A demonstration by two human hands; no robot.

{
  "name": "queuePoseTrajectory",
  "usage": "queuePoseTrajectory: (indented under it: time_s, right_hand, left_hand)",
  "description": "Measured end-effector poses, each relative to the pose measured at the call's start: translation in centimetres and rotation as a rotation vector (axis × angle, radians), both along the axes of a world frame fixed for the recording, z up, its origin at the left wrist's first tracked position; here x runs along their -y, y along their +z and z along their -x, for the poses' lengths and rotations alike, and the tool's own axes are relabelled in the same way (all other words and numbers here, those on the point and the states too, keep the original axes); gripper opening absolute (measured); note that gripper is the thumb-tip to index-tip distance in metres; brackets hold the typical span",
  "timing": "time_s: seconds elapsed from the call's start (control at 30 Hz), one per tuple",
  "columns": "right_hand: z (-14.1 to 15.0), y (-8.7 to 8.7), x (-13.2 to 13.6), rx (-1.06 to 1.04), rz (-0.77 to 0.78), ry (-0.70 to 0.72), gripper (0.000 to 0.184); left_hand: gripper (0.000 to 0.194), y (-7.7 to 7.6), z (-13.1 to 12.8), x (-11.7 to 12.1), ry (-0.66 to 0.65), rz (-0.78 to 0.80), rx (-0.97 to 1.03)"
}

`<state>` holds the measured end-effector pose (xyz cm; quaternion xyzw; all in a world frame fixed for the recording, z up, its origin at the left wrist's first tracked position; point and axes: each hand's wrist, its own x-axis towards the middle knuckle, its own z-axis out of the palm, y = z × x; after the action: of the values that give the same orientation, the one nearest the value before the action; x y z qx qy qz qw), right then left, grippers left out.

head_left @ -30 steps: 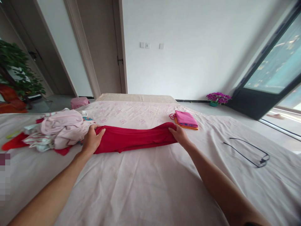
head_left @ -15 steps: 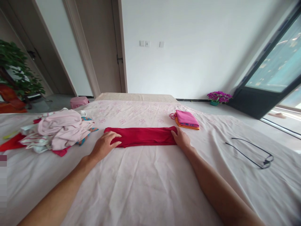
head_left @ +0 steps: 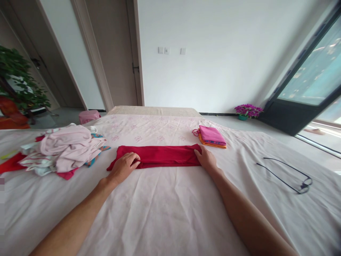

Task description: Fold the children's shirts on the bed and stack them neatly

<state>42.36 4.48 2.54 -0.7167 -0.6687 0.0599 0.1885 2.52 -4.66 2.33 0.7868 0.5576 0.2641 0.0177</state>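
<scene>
A dark red folded cloth garment (head_left: 167, 156) lies as a long flat strip across the bed sheet in front of me. My left hand (head_left: 124, 166) rests over its left part, thumb and fingers drawn together on the cloth near the lower edge. To the left of that hand, a corner of the red fabric sticks out. At the other end, my right hand (head_left: 207, 159) grips the right edge, its thumb on top; the other fingers are partly hidden. Just beyond the right hand sits a small stack of folded clothes (head_left: 212, 135), pink above orange.
A heap of crumpled clothes (head_left: 70, 145) lies on the left of the bed sheet (head_left: 165, 209). Black-framed glasses (head_left: 289, 176) are on the right. Past the bed stand a pink stool (head_left: 89, 116) and a pot of purple flowers (head_left: 248, 111).
My left hand has shifted slightly right, and its thumb and fingers have come together on the cloth. The red garment's left end now spreads further left. My right hand stays nearly still.
</scene>
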Motion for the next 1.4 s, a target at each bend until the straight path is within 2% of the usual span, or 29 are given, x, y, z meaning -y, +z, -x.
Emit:
queuePoseTrajectory:
  time_s: [0.13,0.33,0.57,0.87,1.03,1.23,1.4]
  right_hand:
    - [-0.1,0.0,-0.1,-0.008,0.018,-0.01,0.049]
    - [-0.2,-0.1,-0.3,-0.009,0.009,-0.005,0.049]
    - [-0.2,-0.1,-0.2,-0.011,0.018,-0.006,0.048]
    - [-0.3,0.0,-0.2,-0.023,-0.003,0.014,0.048]
    - [-0.3,-0.1,-0.4,-0.026,0.002,0.007,0.048]
    - [-0.4,-0.1,-0.5,-0.033,-0.006,0.013,0.047]
    - [-0.6,-0.2,-0.6,-0.04,-0.005,0.03,0.046]
  left_hand:
    - [0.008,-0.3,-0.1,0.0,0.03,-0.014,0.061]
    - [0.025,-0.1,0.7,-0.1,-0.077,0.152,0.115]
    - [0.01,0.0,0.3,-0.3,-0.07,0.101,0.08]
    - [0.023,0.6,0.8,-0.6,-0.15,0.216,0.076]
    - [0.014,0.7,0.5,-0.7,-0.109,0.222,0.098]
    - [0.013,0.2,0.2,-1.0,-0.037,0.231,0.267]
    - [0.012,0.1,0.3,-1.1,-0.066,0.223,0.198]
